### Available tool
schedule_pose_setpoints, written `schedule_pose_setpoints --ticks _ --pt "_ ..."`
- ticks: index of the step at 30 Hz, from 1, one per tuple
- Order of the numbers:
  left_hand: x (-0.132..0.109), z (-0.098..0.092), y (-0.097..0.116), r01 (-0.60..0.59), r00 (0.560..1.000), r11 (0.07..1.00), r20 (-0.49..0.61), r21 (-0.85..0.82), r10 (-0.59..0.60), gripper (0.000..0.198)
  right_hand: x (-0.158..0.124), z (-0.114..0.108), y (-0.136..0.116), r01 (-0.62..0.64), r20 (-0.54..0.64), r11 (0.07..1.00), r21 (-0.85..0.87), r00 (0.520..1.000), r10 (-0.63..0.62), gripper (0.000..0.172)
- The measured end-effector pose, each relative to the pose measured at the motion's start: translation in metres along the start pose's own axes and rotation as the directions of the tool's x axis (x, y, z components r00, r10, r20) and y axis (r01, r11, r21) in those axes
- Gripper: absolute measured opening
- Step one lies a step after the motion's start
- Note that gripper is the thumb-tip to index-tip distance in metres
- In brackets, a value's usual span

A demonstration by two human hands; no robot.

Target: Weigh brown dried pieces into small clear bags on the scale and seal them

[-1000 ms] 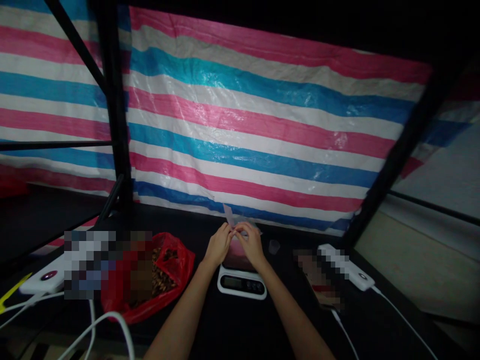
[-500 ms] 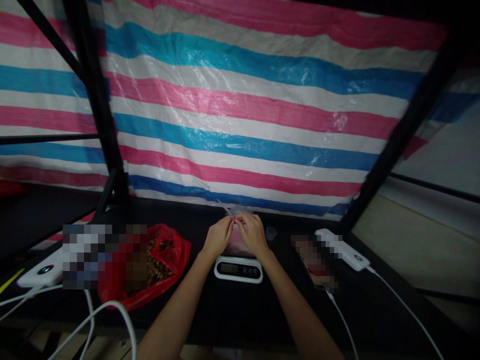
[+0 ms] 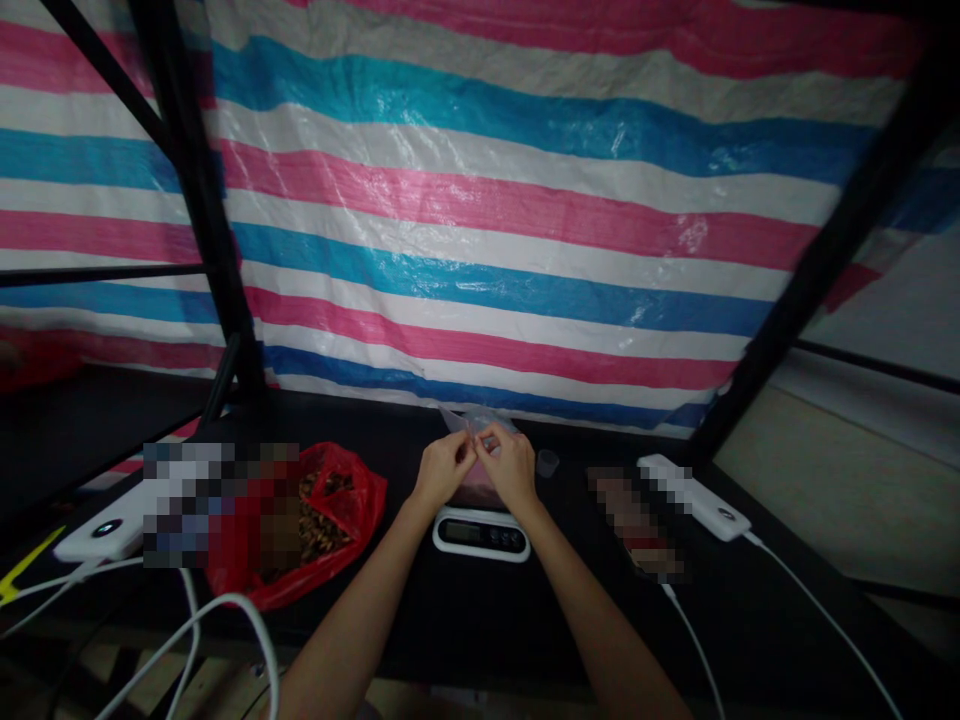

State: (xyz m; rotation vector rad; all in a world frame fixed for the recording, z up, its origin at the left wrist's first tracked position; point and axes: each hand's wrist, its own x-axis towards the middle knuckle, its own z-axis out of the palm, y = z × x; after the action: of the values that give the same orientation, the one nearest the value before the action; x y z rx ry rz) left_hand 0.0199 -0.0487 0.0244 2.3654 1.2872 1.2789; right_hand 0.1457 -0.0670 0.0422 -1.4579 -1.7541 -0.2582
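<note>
- Cable (image 3: 234,600), white, is looping nearest the viewer, below and well left of the left hand.
- White scale (image 3: 480,534) is sitting on the black table (image 3: 465,620), its dark display panel facing the viewer, just nearer than both hands.
- Dark flat device (image 3: 634,520), partly pixelated, is lying right of the right hand; a white cord (image 3: 667,592) is running from it toward the viewer.
- Red bag (image 3: 371,490) is lying open left of the left hand, apart from it, holding small brown pieces (image 3: 322,525); kind, cannot tell.
- Left hand (image 3: 441,470) is pinching the clear plastic bag (image 3: 452,418) between thumb and fingertips.
- Right hand (image 3: 511,468) is pinching the same bag, its fingertips almost meeting the left's.
- That bag is rising at and behind the fingertips; contact with the scale, cannot tell.
- Small clear cup (image 3: 547,462) is resting just right of the right hand.
- White device (image 3: 716,512) with a round button is lying farther right.
- Striped sheet (image 3: 480,240) is hanging beyond both hands.
</note>
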Motion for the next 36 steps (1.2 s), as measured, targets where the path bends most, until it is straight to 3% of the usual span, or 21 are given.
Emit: schedule_pose_setpoints --ticks 12,18,24,31,36 --pt "0.0 0.0 0.0 -0.015 1.0 0.999 -0.006 -0.031 0.015 0.021 -0.002 0.0 -0.002 -0.179 0.044 0.983 0.037 0.983 0.178 0.01" --pt "-0.002 -0.002 0.004 0.006 1.0 0.997 -0.019 -0.078 -0.007 0.022 0.001 -0.004 -0.001 -0.095 0.136 0.96 0.264 0.989 0.06 0.016" --pt "-0.002 -0.005 0.007 -0.002 1.0 0.995 -0.028 -0.098 -0.001 0.023 -0.001 -0.01 -0.007 -0.014 0.18 0.976 0.217 0.983 -0.026 0.02" --pt "-0.003 -0.009 0.009 -0.028 1.0 0.993 -0.003 -0.111 0.028 0.022 -0.001 -0.015 -0.009 0.046 0.147 0.965 0.256 0.985 -0.086 0.019" --pt "-0.007 -0.003 0.006 -0.071 0.997 0.997 -0.033 0.014 0.071 0.022 -0.002 -0.015 -0.007 0.092 0.091 0.983 0.159 0.99 -0.107 0.017"
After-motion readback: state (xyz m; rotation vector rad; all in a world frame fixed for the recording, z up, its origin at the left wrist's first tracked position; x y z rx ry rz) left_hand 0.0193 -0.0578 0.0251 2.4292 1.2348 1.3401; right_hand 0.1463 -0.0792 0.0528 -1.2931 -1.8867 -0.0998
